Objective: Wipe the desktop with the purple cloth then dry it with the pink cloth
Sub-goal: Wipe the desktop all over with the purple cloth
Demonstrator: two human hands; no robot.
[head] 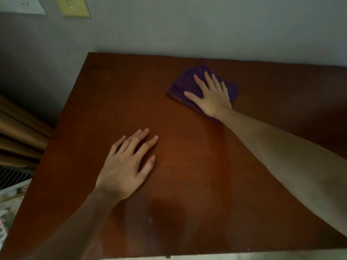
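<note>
The purple cloth (189,85) lies folded on the far right part of the desktop (112,102), close to the back edge where the wood meets the wall (187,25). The right hand (212,96) lies flat on top of it, palm down, fingers straight and spread, the thumb stretched out toward the left; nothing is curled round the fabric, the hand simply presses on it. The cloth shows mostly to the left of and beyond the fingers, with a narrow strip on the right side of the hand and a small bit beneath the wrist (the part under the palm is covered, so the cloth's full outline cannot be made out). The left hand (127,162) rests on the bare wood nearer the person and well apart from the cloth, also palm down with its fingers straight and slightly fanned, holding nothing. Both forearms run off the lower edge of the view. A faint paler streak on the wood runs from the right wrist toward the near edge; whether it is moisture or only a reflection is hard to say in this dim light. The desktop's right end is cut off by the frame. At the left, brown curtain folds (18,134) hang beside the desk, and some blurred papers below them cannot be read. Two plates on the wall at upper left are partly cut off.
</note>
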